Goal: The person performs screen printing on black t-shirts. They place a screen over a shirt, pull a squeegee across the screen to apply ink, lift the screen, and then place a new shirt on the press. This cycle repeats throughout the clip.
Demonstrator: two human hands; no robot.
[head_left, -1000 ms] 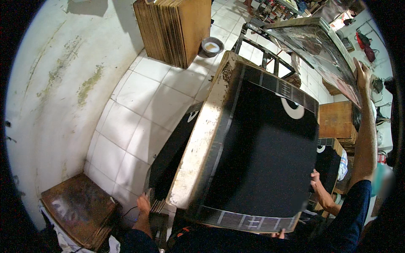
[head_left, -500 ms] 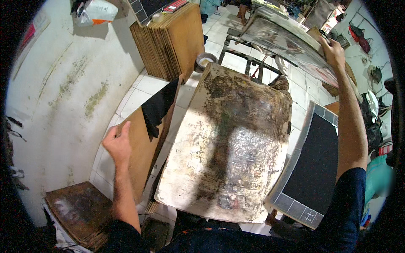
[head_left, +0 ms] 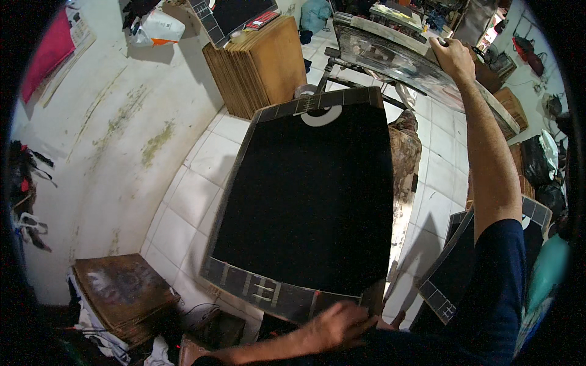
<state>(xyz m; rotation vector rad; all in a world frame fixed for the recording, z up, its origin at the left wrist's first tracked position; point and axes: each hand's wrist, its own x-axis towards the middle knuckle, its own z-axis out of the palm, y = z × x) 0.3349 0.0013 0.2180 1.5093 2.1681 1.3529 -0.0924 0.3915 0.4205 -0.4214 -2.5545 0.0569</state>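
A large board covered in black cloth point(head_left: 305, 201), with dark taped margins and a white curved mark at its far end, lies over the stained worktop point(head_left: 404, 152), whose right strip still shows. My left hand point(head_left: 339, 326) is closed at the board's near right edge, slightly blurred, its fingertips partly hidden. At the far right, my right hand point(head_left: 455, 58) grips the upper edge of the raised, tilted framed screen point(head_left: 397, 61), near a small dark knob-like piece. The screen's surface is smeared grey.
A tall stack of brown boards point(head_left: 268, 67) stands beyond the board, at the left wall. Another black-covered board point(head_left: 452, 268) sits low on the right. Nearer left is a pile of stained brown boards point(head_left: 125, 293). Behind the worktop runs a dark metal frame point(head_left: 348, 79).
My left hand has swung the board from the left, brown back showing, to black side up over the worktop. The right hand still holds the screen. My view has shifted.
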